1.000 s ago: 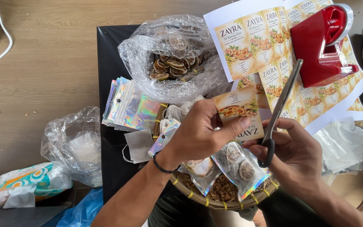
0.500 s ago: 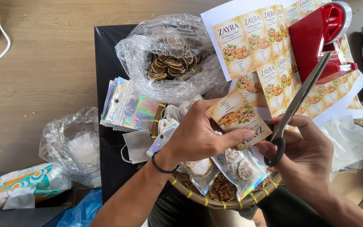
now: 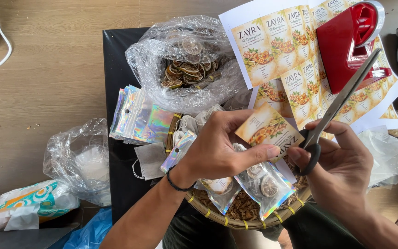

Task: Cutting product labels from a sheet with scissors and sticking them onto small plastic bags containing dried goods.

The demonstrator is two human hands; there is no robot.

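Left hand (image 3: 217, 152) pinches the cut label (image 3: 268, 129); right hand (image 3: 342, 170) grips scissors (image 3: 335, 108), blades closed. Risks: thumb sits near the blades, and the label could slip

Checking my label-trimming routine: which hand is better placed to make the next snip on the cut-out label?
Right. The right hand already has its fingers through the scissors, beside the label. The left hand is busy pinching that label.

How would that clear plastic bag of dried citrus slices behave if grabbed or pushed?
The clear plastic bag is crinkled thin film, so likely floppy, deforming under a grip. The dried slices inside look thin and sparse, so probably light. Its slumped, open top suggests it would sag rather than roll.
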